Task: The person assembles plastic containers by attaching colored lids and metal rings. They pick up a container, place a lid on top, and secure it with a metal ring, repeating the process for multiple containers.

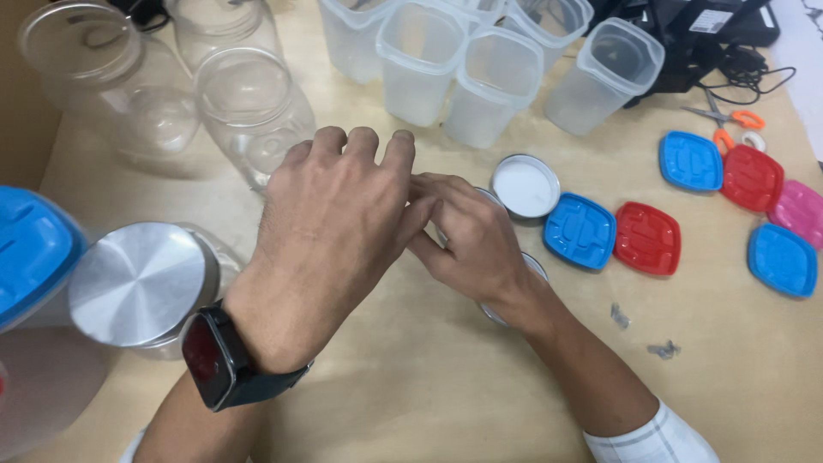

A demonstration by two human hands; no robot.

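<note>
Two bare hands meet over a pale wooden table: the left hand (339,214), wearing a black wristwatch (221,360), covers the right hand (467,236), which lies over a clear jar (506,287) on its side. Whether either hand grasps the jar cannot be told. Just right lie a white-lined round lid (525,186) and square blue (580,231) and red lids (648,238).

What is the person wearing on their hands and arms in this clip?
Both hands are bare, with no gloves or rings visible. The left hand has a black smartwatch with a dark reddish screen on its wrist. The right hand has a white, faintly checked sleeve pushed up the forearm.
</note>
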